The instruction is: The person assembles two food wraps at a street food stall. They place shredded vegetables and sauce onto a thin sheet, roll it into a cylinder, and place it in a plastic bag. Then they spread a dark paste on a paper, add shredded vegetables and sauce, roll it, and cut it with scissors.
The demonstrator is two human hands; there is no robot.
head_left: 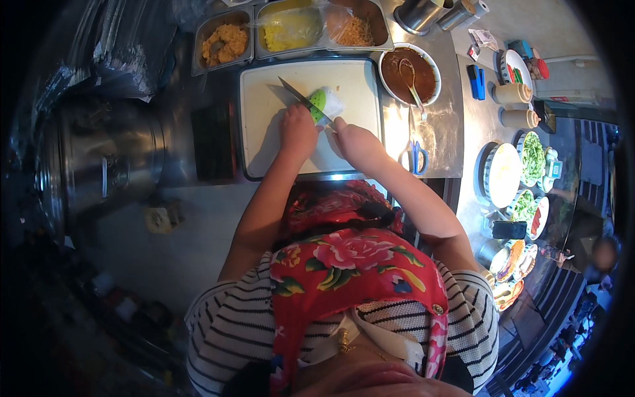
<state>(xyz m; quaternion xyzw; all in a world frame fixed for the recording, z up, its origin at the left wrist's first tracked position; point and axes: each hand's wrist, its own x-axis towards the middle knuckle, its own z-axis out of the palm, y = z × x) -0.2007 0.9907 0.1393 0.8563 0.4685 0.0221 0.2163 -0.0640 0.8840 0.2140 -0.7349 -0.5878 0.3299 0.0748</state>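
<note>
A kitchen knife [296, 91] is gripped by its handle in my right hand [357, 145], its blade slanting up and to the left. Under and beside the blade lies a bright green thing with dark spots [317, 101] and a whitish part [334, 102]; its kind I cannot make out. With curled fingers my left hand [299, 126] presses that green thing against the white cutting board [261, 89], close to the blade. Part of the green thing is hidden by the blade and my hands.
Behind the board stand metal pans [225, 63] of orange and yellow food. A bowl of brown sauce [390, 69] with a spoon [413, 86] is at its right, blue-handled scissors [417, 159] nearer me. Squeeze bottles [512, 93] and plates of food [499, 175] line the right counter.
</note>
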